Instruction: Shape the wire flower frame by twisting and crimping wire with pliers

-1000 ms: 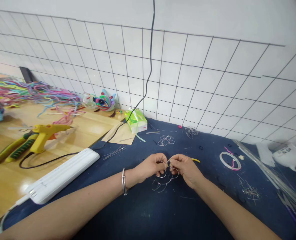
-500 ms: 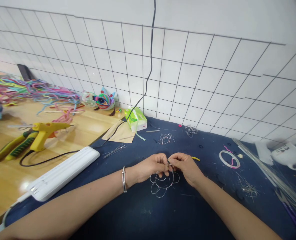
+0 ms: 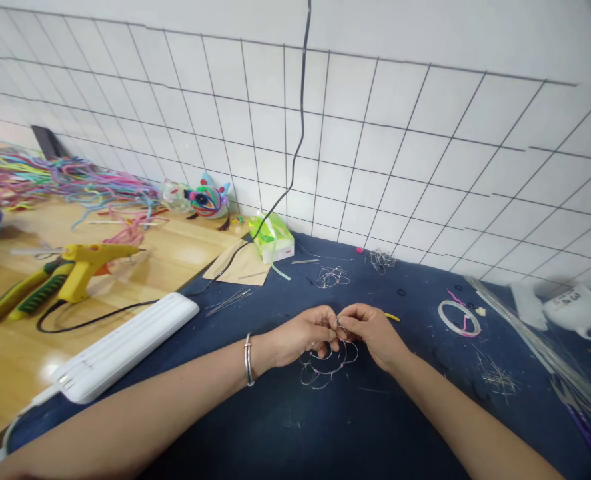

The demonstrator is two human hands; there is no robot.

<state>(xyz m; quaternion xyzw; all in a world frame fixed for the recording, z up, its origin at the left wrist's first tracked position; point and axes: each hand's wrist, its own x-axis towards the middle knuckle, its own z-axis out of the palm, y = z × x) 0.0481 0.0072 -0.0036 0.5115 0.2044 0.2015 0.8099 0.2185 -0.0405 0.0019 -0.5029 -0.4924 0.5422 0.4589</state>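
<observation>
Between my two hands hangs a thin wire flower frame (image 3: 325, 372), a ring with round loops about it and small pinkish spots at the joints. My left hand (image 3: 309, 335) pinches its upper edge, thumb against the curled fingers. Close beside it, my right hand (image 3: 368, 331) is pinched on a wire loop at the top right of the same frame. The fingertips of both hands nearly touch and hide the spot where they grip. Dark blue cloth (image 3: 275, 433) lies under the frame.
Behind my hands lie a tangle of wire loops (image 3: 332, 277) and a tissue pack (image 3: 274, 240). To the left are a power strip (image 3: 125, 347), a yellow glue gun (image 3: 82, 270) and pliers (image 3: 42, 293). On the right are a tape-like ring (image 3: 442, 319), long wires (image 3: 535, 347) and a white mug (image 3: 575, 310).
The lower loops of the wire frame have tipped up slightly and look flatter. Both hands keep their pinch in nearly the same place.
</observation>
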